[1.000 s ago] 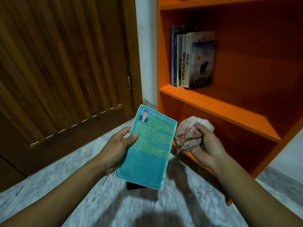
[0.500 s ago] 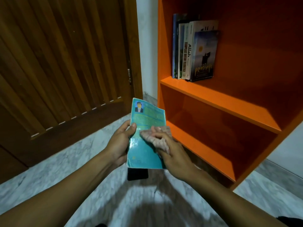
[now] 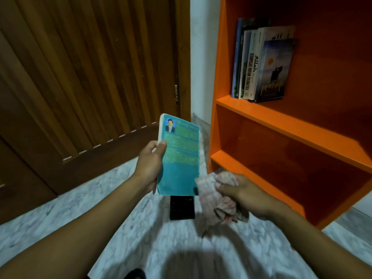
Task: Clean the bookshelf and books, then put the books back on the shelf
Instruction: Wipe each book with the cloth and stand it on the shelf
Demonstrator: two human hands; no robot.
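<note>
My left hand [image 3: 150,164] grips the teal book [image 3: 180,156] by its edge, thumb on the back cover, upright above the marble floor [image 3: 100,208]. My right hand [image 3: 244,195] clutches the crumpled cloth [image 3: 216,200] just beside the book's lower corner. A one-sided hold risks the book slipping or its cover bending if I wipe hard. A black object [image 3: 182,207] lies below, where a dropped book would likely land. Cleaned books [image 3: 261,63] stand on the orange bookshelf [image 3: 281,123].

Probably a home: wooden door [image 3: 90,77], marble floor [image 3: 141,228], orange bookshelf [image 3: 281,125].
</note>
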